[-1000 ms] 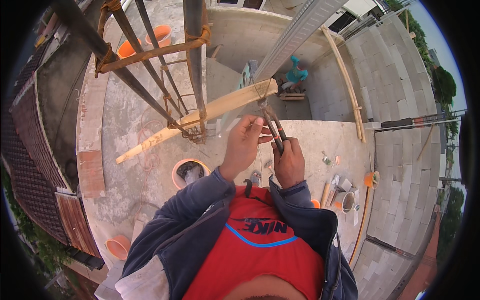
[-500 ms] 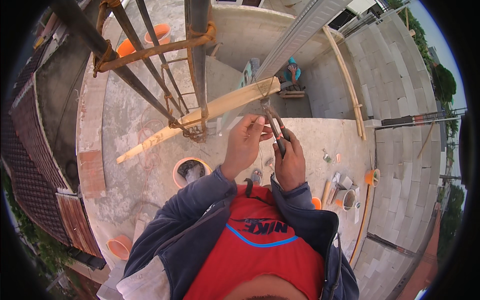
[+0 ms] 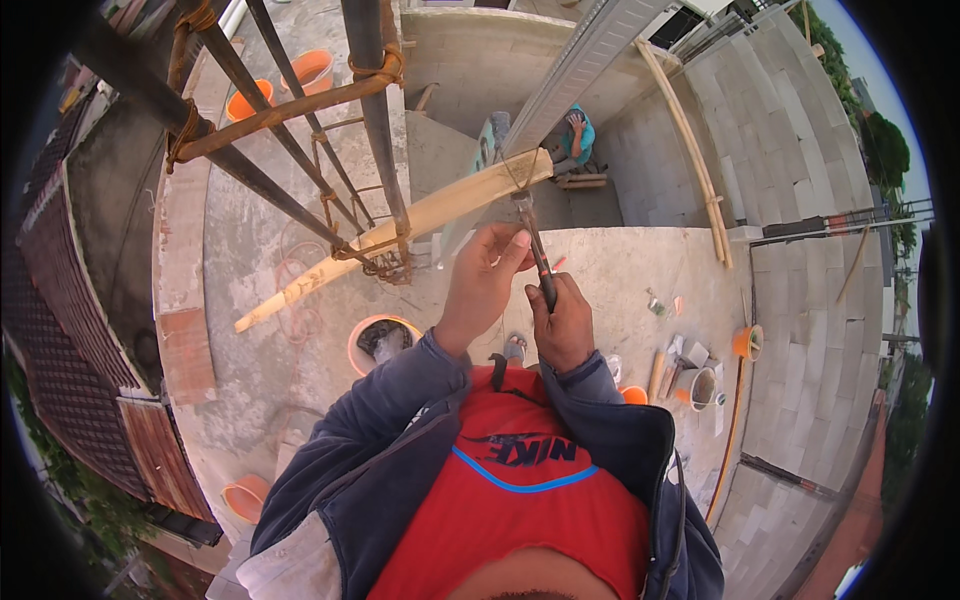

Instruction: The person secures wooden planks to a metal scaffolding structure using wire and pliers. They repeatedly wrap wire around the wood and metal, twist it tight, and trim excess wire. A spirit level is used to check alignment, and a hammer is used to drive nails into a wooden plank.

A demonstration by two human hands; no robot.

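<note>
So the pincers look pretty grubby, dark with orange-red on the handles, tilted a bit just above centre frame, head up by the thin dark wire (image 3: 514,176) across the pale wooden plank (image 3: 455,200) slanting up from centre-left.

A head-worn fisheye, the left of a side-by-side pair, looks steeply down past the wearer's red cloth shirt (image 3: 500,515) at six o'clock. The bare left hand (image 3: 483,280) and bare right hand (image 3: 566,325) sit close, near centre. Dark round steel bars (image 3: 372,100) loom large at eleven; the pale grey block wall (image 3: 810,330) curves at three.
</note>
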